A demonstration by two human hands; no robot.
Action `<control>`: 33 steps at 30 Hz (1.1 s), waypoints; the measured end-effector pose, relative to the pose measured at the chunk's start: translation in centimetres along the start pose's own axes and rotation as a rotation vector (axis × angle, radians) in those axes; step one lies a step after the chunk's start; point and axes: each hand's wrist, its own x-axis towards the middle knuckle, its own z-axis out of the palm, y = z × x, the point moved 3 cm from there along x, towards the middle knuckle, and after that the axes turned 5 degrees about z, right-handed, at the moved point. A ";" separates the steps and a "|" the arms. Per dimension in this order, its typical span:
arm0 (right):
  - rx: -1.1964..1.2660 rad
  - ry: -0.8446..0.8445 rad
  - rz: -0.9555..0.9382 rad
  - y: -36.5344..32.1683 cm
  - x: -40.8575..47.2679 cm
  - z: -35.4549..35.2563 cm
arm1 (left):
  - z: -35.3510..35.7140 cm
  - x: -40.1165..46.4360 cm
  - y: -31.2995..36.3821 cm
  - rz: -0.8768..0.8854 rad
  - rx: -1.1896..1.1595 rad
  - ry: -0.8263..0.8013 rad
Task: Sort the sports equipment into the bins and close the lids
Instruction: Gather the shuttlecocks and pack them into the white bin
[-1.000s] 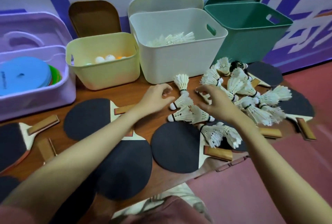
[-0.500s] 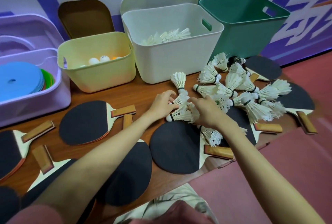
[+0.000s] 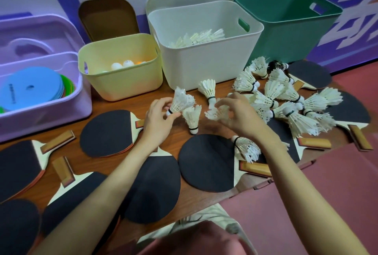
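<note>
The left hand (image 3: 158, 118) is pinching a white feathered shuttlecock (image 3: 181, 101) by its cork; the right hand (image 3: 235, 115) is gripping another feathered bunch (image 3: 215, 112), likely bound for the white plastic bin (image 3: 204, 70) along the wooden table's (image 3: 114, 109) back edge.

Four open bins stand in a row at the back of a wooden table. A lilac bin (image 3: 41, 99) holds flat coloured discs (image 3: 30, 89). A yellow bin (image 3: 122, 82) holds ping-pong balls (image 3: 122, 64). A white bin (image 3: 204, 66) holds feathered shuttlecocks (image 3: 200, 37). A green bin (image 3: 290, 29) stands at the right. Lids lean upright behind the bins. More white shuttlecocks (image 3: 286, 103) lie heaped in front, among black-faced paddles (image 3: 206, 162) lying flat.
</note>
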 end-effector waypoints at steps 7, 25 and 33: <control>0.512 0.474 0.106 -2.3 -1.7 -1.0 | -1.1 -2.5 -1.2 -0.113 -0.049 -0.048; 0.635 -0.041 -0.155 -8.8 0.9 4.7 | -4.0 -4.8 -1.4 -0.165 -0.288 0.108; 0.119 -0.240 -0.090 -6.9 5.7 9.0 | -5.4 -5.7 -3.1 -0.223 -0.273 0.156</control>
